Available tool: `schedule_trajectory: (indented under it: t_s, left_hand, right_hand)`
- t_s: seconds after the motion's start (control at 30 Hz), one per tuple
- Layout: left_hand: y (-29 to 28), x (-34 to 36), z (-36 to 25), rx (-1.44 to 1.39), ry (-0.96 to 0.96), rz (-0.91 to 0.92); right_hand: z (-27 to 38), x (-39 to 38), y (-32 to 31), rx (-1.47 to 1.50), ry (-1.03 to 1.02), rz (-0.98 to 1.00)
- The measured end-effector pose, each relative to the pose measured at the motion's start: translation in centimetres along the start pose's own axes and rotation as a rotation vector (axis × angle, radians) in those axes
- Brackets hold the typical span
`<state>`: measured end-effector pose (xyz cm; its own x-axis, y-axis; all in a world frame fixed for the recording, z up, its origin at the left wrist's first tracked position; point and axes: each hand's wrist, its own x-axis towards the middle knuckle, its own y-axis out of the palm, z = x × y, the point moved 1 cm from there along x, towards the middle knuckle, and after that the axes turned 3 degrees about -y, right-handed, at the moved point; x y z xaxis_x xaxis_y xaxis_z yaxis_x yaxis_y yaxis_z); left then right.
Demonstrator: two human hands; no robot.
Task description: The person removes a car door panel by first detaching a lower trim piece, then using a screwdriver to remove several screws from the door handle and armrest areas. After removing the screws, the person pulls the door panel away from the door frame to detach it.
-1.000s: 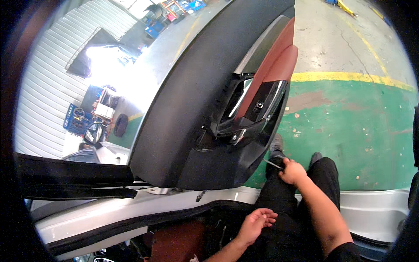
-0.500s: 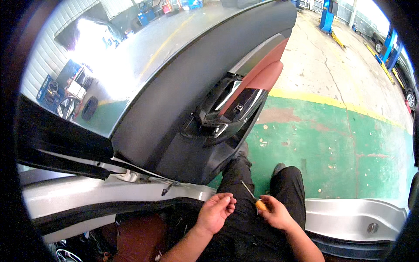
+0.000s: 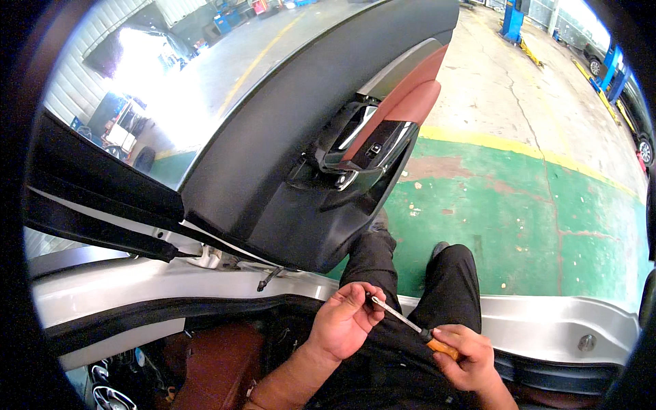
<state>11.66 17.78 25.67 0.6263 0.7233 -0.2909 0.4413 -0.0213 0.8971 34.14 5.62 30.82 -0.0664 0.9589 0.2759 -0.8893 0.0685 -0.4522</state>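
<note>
In my right hand (image 3: 470,357) is a screwdriver (image 3: 403,319), its orange-and-black handle gripped in closed fingers. Its metal shaft slants up and left until the tip meets the fingertips of my left hand (image 3: 345,322). Those fingers are pinched together with the palm partly turned up. A small dark bit shows at the pinch beside the tip, too small to name. Both hands are above my lap, over dark trousers (image 3: 447,280). Ahead of them stands a swung-open car door (image 3: 253,164) with a black and red-brown inner panel.
A silver door sill (image 3: 547,321) runs across on both sides of my legs. The door's check strap and hinge (image 3: 212,257) sit at the left. Beyond lies a green painted floor (image 3: 492,225) with a yellow line. A blue lift post (image 3: 512,22) stands farther off.
The screwdriver's tip has come to my left fingertips, and its shaft has tilted flatter. My right hand has moved right and down; my left has shifted slightly right. The view has shifted a little.
</note>
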Motion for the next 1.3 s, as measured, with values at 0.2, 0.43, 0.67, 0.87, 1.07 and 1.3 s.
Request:
schedule_trajectory:
  t_s: [0.2,0.43,0.67,0.87,1.07,1.3]
  left_hand:
    - [0.3,-0.1,0.0,0.126,0.055,-0.091]
    - [0.0,1.2,0.0,0.354,0.136,-0.151]
    - [0.8,4.5,-1.2,0.267,0.102,-0.104]
    - [4.5,9.5,-3.0,0.140,0.128,-0.111]
    - [7.6,14.2,-4.8,0.090,0.166,-0.186]
    - [7.1,14.8,-4.3,0.077,0.051,-0.160]
  right_hand:
    - [-0.5,0.5,0.1,-0.002,-0.026,-0.002]
    - [-0.8,1.7,-1.3,0.003,0.046,0.055]
    - [-2.7,3.8,-2.3,0.175,0.073,-0.099]
    - [-5.9,5.8,-2.9,0.510,0.041,-0.325]
    - [-9.1,10.1,-3.0,0.465,-0.002,-0.396]
    - [-10.6,9.1,-3.3,0.747,0.327,-0.495]
